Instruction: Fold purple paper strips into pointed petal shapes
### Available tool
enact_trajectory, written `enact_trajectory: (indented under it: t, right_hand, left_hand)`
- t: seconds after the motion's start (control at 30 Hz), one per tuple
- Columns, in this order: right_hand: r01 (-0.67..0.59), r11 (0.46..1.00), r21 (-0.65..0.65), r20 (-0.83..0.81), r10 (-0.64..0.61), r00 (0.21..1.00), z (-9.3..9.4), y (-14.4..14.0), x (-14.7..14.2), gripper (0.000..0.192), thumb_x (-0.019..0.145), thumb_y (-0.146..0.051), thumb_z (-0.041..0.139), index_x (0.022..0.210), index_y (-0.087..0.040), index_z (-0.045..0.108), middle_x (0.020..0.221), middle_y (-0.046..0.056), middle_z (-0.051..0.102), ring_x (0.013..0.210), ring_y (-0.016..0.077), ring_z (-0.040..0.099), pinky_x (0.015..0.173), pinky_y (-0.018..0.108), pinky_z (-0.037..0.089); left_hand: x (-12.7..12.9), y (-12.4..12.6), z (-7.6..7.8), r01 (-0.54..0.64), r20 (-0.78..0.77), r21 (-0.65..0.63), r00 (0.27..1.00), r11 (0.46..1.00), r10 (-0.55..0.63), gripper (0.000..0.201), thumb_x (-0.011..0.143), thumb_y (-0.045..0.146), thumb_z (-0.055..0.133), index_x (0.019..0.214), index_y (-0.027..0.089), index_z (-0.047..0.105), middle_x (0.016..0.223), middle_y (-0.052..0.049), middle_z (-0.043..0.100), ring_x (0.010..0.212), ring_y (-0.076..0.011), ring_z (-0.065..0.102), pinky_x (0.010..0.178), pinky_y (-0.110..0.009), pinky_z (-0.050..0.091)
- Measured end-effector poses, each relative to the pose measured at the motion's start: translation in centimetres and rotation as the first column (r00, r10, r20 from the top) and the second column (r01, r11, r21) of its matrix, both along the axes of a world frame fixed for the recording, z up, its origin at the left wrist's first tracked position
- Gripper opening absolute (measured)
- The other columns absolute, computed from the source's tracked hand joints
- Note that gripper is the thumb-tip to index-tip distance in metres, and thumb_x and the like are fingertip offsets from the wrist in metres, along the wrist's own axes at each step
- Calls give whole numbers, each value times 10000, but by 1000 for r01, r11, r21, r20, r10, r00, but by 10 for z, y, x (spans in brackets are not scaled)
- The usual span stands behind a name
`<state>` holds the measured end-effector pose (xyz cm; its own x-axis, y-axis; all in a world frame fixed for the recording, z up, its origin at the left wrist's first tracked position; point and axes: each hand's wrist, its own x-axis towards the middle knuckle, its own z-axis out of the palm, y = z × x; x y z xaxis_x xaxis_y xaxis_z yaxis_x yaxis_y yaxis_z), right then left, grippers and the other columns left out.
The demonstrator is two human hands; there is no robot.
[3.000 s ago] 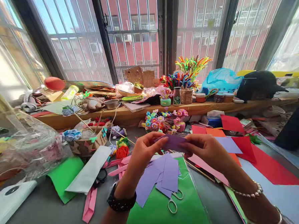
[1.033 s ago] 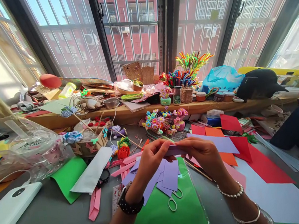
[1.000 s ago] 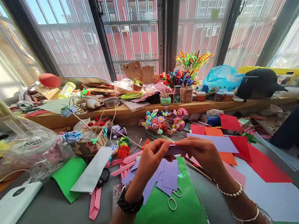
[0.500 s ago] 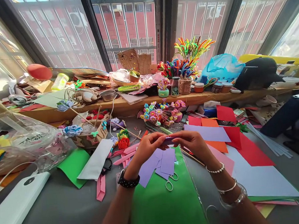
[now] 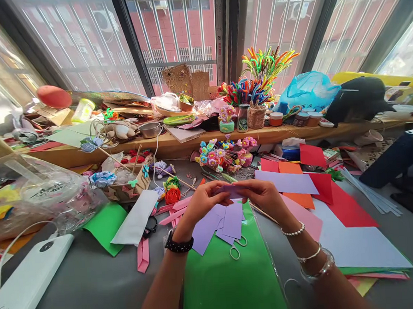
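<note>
Between my two hands, a small piece of purple paper is stretched level above the desk. My left hand pinches its left end, and my right hand grips its right end with thumb and fingers. Whether the piece is folded I cannot tell. Below the hands, cut purple paper pieces overlap on a glossy green sheet. Scissors lie there with their light handles showing; the blades are hidden under the purple pieces.
Folded pink strips, a white sheet and a power bank lie to the left. Coloured paper is stacked at right. Handmade flowers stand behind the hands, below a crowded window ledge.
My fingers have shifted slightly along the purple paper, and more of its face shows between them. The whole view has moved a little; both hands keep their hold.
</note>
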<state>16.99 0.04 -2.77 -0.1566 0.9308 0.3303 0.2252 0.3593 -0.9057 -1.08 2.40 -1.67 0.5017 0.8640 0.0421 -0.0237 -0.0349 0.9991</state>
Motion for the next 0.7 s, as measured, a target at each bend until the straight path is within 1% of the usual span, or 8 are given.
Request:
enact_trajectory:
  t: [0.1, 0.23, 0.33, 0.43, 0.57, 0.7]
  right_hand:
    - [-67, 997, 41, -34, 69, 997, -1, 0, 1, 205, 766, -295, 537, 915, -236, 665, 876, 47, 631, 598, 117, 583, 495, 238, 474]
    - [-103, 992, 73, -29, 105, 994, 0, 0, 1, 196, 782, -291, 517, 886, -243, 677, 872, 52, 626, 589, 114, 566, 465, 236, 457]
    - [-100, 993, 63, -45, 103, 994, 1, 0, 2, 189, 779, -281, 522, 877, -246, 679, 859, 46, 623, 545, 97, 547, 432, 221, 430]
    - [-101, 994, 41, -70, 104, 992, 1, -1, 2, 180, 771, -262, 535, 882, -241, 676, 833, 35, 617, 501, 78, 533, 398, 202, 391]
    - [-74, 997, 5, -106, 74, 992, 3, -2, 1, 176, 765, -237, 549, 895, -239, 667, 791, 16, 618, 487, 67, 528, 390, 185, 368]
    - [-42, 996, -78, -138, 31, 990, 7, -5, -2, 211, 718, -228, 605, 924, -208, 649, 616, -15, 607, 476, 79, 531, 399, 180, 385]
  left_hand:
    - [1, 0, 0, 6, 18, -34, 1000, 999, -5, 271, 655, 274, 645, 874, 127, 584, 670, -24, 652, 616, -165, 654, 594, -258, 523]
    - [0, -1, 2, 10, 14, -81, 1000, 997, -9, 248, 666, 269, 640, 864, 131, 582, 649, -18, 649, 613, -162, 655, 584, -244, 524]
    - [-1, -2, 4, 11, 5, -72, 1000, 997, -11, 242, 689, 282, 617, 878, 133, 593, 642, -25, 657, 610, -162, 657, 577, -240, 526]
    - [-1, -2, 4, 9, 9, -44, 1000, 999, -9, 243, 708, 284, 591, 895, 131, 618, 623, -29, 666, 601, -163, 659, 571, -238, 527]
    - [0, -1, 4, -10, 69, -35, 998, 999, 13, 225, 697, 260, 599, 884, 146, 651, 617, -28, 680, 599, -167, 660, 559, -234, 528]
    - [-1, -2, 5, -18, 96, -56, 995, 998, 24, 216, 693, 219, 601, 885, 138, 660, 626, -31, 688, 589, -161, 658, 558, -231, 529]
